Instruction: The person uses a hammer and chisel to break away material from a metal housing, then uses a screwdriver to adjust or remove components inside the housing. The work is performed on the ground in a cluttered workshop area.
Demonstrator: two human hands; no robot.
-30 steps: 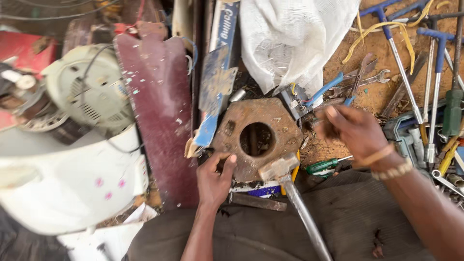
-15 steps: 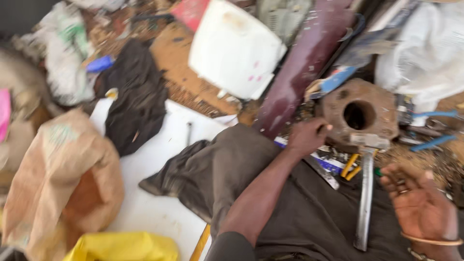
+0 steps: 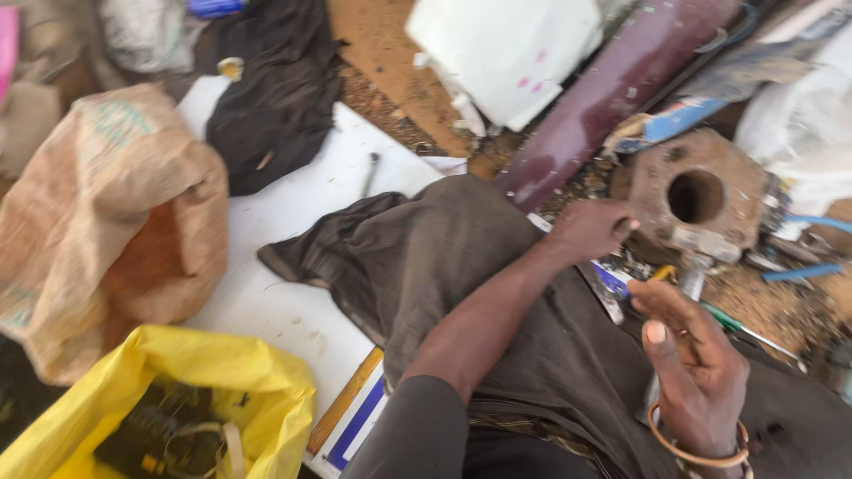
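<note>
My left hand [image 3: 590, 231] reaches across a dark grey cloth [image 3: 444, 257] on my lap and grips the near left edge of a rusty metal block [image 3: 710, 168] with a round hole in its middle. A hammer head [image 3: 697, 253] rests against the block's near edge, and its handle runs back under my right hand [image 3: 692, 364]. That hand hovers palm-up over the cloth with its fingers loosely spread and nothing in it; an orange band circles the wrist. A green-handled screwdriver [image 3: 741, 326] lies just right of its fingers.
A burlap sack [image 3: 106, 222] and a yellow plastic bag [image 3: 204, 390] sit at the left on a white board [image 3: 284, 302]. Behind are a black cloth [image 3: 275, 89], a white plastic casing [image 3: 506, 53], a maroon panel [image 3: 612, 89] and blue-handled tools [image 3: 803, 270].
The view has swung left, bringing the sack and yellow bag into sight. My right hand has drawn back from the tools at the right toward my lap. My left hand stays on the block.
</note>
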